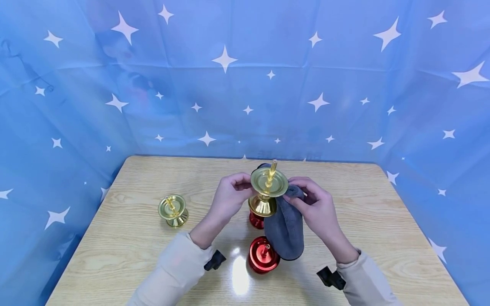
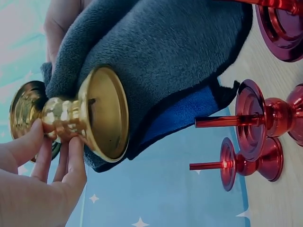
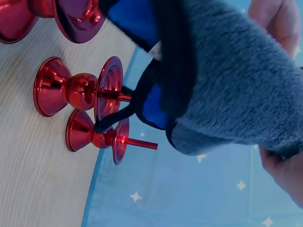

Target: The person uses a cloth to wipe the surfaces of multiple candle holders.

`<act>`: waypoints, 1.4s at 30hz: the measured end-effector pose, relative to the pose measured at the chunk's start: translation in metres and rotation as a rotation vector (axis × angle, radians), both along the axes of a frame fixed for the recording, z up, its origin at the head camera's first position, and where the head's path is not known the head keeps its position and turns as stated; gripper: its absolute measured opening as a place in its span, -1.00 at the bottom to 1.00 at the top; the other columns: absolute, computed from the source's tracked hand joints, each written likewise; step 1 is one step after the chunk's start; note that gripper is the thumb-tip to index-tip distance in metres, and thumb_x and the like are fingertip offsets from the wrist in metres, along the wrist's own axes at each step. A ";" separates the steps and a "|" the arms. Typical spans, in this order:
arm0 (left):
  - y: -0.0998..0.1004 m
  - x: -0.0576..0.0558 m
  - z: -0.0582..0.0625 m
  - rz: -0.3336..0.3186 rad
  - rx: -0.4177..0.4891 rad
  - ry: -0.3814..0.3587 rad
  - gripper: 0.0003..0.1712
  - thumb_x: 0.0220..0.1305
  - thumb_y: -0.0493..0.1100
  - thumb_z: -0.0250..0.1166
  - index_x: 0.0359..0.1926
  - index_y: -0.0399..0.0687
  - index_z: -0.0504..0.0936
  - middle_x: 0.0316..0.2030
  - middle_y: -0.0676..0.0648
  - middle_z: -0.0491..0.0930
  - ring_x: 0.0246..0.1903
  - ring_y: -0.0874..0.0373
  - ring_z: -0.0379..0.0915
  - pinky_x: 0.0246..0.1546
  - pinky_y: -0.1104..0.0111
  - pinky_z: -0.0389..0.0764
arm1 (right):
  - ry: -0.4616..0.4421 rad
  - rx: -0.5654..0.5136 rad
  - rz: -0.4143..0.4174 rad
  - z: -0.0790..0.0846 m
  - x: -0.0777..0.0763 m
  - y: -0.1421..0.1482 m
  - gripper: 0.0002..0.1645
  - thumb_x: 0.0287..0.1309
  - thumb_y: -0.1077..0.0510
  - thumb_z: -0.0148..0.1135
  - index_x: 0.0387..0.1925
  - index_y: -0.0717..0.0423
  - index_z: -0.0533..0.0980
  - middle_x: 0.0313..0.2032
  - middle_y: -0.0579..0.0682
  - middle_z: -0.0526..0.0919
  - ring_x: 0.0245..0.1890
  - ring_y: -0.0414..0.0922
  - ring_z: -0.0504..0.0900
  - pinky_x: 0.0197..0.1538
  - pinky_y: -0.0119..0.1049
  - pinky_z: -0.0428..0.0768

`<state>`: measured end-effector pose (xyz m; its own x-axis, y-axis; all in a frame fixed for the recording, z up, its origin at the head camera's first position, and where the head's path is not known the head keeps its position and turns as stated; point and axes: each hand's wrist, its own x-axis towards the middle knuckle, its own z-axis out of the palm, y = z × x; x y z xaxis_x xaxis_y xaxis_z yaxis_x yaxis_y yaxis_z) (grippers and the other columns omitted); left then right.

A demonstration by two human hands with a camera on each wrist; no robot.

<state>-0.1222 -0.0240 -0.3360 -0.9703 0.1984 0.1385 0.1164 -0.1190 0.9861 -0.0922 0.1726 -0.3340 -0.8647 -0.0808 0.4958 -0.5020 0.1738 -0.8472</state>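
Raised over the table is a gold candle holder (image 1: 264, 207), its dish up and its short tube pointing upward. My left hand (image 1: 226, 197) grips it from the left; the left wrist view shows thumb and fingers around its narrow neck (image 2: 61, 113). On the other side, my right hand (image 1: 317, 208) pinches a dark grey fleecy cloth (image 1: 285, 231) against the holder's dish. The cloth hangs down below, and its blue underside (image 2: 184, 111) shows in the left wrist view. In the right wrist view, the cloth covers most of the right hand (image 3: 289, 177) and hides the holder.
A second gold candle holder (image 1: 178, 217) stands on the table to the left. Red candle holders stand beneath the cloth, one nearer (image 1: 263, 257) and one partly covered behind (image 1: 256, 220); the wrist views show three. A star-patterned blue curtain (image 1: 268, 123) borders the table.
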 end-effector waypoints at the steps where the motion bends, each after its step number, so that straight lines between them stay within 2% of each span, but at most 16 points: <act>1: 0.001 0.000 0.000 0.005 -0.001 0.003 -0.84 0.00 -0.50 0.25 -0.31 -0.46 0.59 -0.39 -0.17 0.62 -0.36 0.18 0.54 -0.28 0.37 0.56 | -0.005 -0.004 -0.005 0.000 0.000 0.000 -0.69 -0.15 0.60 0.24 -0.27 0.37 0.52 -0.18 0.11 0.55 -0.16 -0.16 0.58 -0.19 -0.40 0.58; 6: 0.003 0.002 0.003 0.032 -0.018 -0.015 -0.87 0.03 -0.40 0.31 -0.34 -0.40 0.63 -0.41 -0.14 0.63 -0.41 0.21 0.55 -0.25 0.22 0.58 | 0.013 -0.015 -0.008 -0.001 0.001 -0.003 -0.69 -0.15 0.60 0.24 -0.26 0.40 0.51 -0.18 0.12 0.54 -0.17 -0.17 0.58 -0.20 -0.43 0.57; 9: 0.003 0.003 0.003 0.019 -0.045 -0.006 -0.85 0.07 -0.31 0.32 -0.31 -0.34 0.65 -0.39 -0.12 0.64 -0.38 0.17 0.57 -0.23 0.17 0.58 | 0.025 -0.014 -0.010 -0.001 0.001 -0.003 -0.68 -0.15 0.61 0.23 -0.27 0.37 0.52 -0.18 0.14 0.53 -0.16 -0.17 0.58 -0.19 -0.43 0.57; 11: 0.001 0.003 0.003 -0.013 -0.080 0.010 -0.80 0.08 -0.26 0.33 -0.26 -0.31 0.65 -0.33 -0.12 0.65 -0.31 0.15 0.57 -0.22 0.23 0.58 | 0.031 -0.006 -0.020 -0.002 0.000 -0.003 -0.68 -0.15 0.61 0.23 -0.27 0.36 0.52 -0.18 0.16 0.53 -0.15 -0.16 0.58 -0.19 -0.43 0.57; 14: -0.002 0.003 0.003 -0.099 -0.137 0.009 -0.68 0.06 -0.25 0.36 -0.13 -0.28 0.61 -0.21 -0.13 0.62 -0.18 0.10 0.55 -0.21 0.31 0.57 | 0.024 0.009 -0.039 -0.002 -0.001 -0.002 -0.68 -0.15 0.59 0.24 -0.27 0.33 0.53 -0.18 0.15 0.53 -0.14 -0.16 0.58 -0.18 -0.43 0.57; 17: -0.005 0.004 0.003 -0.187 -0.185 -0.007 -0.51 0.01 -0.28 0.39 0.03 -0.28 0.52 -0.08 -0.17 0.55 -0.09 0.04 0.51 -0.18 0.33 0.57 | 0.015 0.026 -0.049 -0.003 -0.002 0.000 -0.68 -0.13 0.58 0.24 -0.26 0.32 0.53 -0.17 0.15 0.52 -0.13 -0.17 0.57 -0.18 -0.42 0.57; 19: -0.005 0.003 0.001 -0.219 -0.188 -0.017 -0.44 0.02 -0.30 0.38 0.09 -0.30 0.47 -0.04 -0.22 0.52 -0.07 0.00 0.50 -0.17 0.32 0.57 | 0.021 0.032 -0.039 -0.004 -0.002 0.001 -0.66 -0.14 0.60 0.23 -0.25 0.34 0.53 -0.16 0.17 0.52 -0.12 -0.17 0.57 -0.18 -0.41 0.58; 21: -0.004 0.003 -0.001 -0.206 -0.205 -0.007 -0.44 0.04 -0.27 0.37 0.11 -0.29 0.46 -0.05 -0.21 0.53 -0.10 0.01 0.51 -0.18 0.34 0.57 | 0.042 0.046 -0.005 -0.006 -0.003 0.001 -0.64 -0.15 0.61 0.22 -0.22 0.37 0.52 -0.15 0.19 0.50 -0.11 -0.17 0.56 -0.17 -0.39 0.58; 25: -0.003 0.003 -0.005 -0.128 -0.242 0.020 -0.54 0.07 -0.19 0.36 0.02 -0.24 0.55 -0.17 -0.15 0.59 -0.23 0.08 0.54 -0.26 0.37 0.57 | 0.087 0.067 0.075 -0.009 -0.003 -0.001 -0.60 -0.16 0.64 0.20 -0.18 0.41 0.50 -0.13 0.22 0.47 -0.12 -0.16 0.53 -0.15 -0.36 0.58; 28: -0.002 0.003 -0.007 -0.092 -0.263 0.030 -0.60 0.08 -0.17 0.36 -0.05 -0.24 0.58 -0.22 -0.13 0.60 -0.29 0.11 0.53 -0.30 0.38 0.57 | 0.103 0.075 0.089 -0.010 -0.002 -0.003 -0.58 -0.17 0.65 0.21 -0.17 0.40 0.51 -0.12 0.23 0.47 -0.12 -0.15 0.53 -0.15 -0.37 0.57; 34: 0.000 0.004 -0.009 -0.061 -0.296 0.017 -0.67 0.09 -0.17 0.35 -0.14 -0.24 0.59 -0.25 -0.11 0.59 -0.32 0.13 0.52 -0.36 0.40 0.58 | 0.071 0.093 0.043 -0.013 -0.001 -0.006 -0.61 -0.16 0.61 0.24 -0.20 0.34 0.53 -0.15 0.19 0.49 -0.14 -0.18 0.53 -0.16 -0.42 0.57; 37: 0.001 0.005 -0.010 -0.054 -0.343 0.071 -0.71 0.09 -0.18 0.35 -0.18 -0.26 0.59 -0.29 -0.11 0.59 -0.35 0.13 0.52 -0.39 0.42 0.57 | 0.054 0.124 0.001 -0.012 0.000 -0.008 -0.63 -0.17 0.59 0.26 -0.24 0.32 0.55 -0.18 0.14 0.51 -0.17 -0.17 0.53 -0.17 -0.45 0.56; 40: 0.002 0.005 -0.012 -0.043 -0.406 0.145 -0.73 0.09 -0.19 0.34 -0.22 -0.28 0.58 -0.33 -0.11 0.59 -0.39 0.14 0.52 -0.40 0.45 0.56 | 0.082 0.222 -0.066 -0.012 0.002 -0.011 -0.65 -0.21 0.56 0.32 -0.29 0.28 0.57 -0.20 0.08 0.53 -0.20 -0.14 0.54 -0.18 -0.53 0.53; 42: 0.003 0.005 -0.013 -0.044 -0.429 0.163 -0.74 0.09 -0.19 0.34 -0.23 -0.28 0.57 -0.34 -0.12 0.59 -0.40 0.14 0.53 -0.39 0.45 0.56 | 0.118 0.277 -0.092 -0.012 0.003 -0.013 -0.65 -0.23 0.55 0.34 -0.31 0.27 0.58 -0.20 0.06 0.53 -0.22 -0.12 0.55 -0.21 -0.57 0.52</act>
<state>-0.1173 -0.0215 -0.3492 -0.9319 0.3119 0.1851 0.2783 0.2873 0.9165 -0.0893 0.1600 -0.3456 -0.8122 -0.1508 0.5635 -0.5657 0.4394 -0.6978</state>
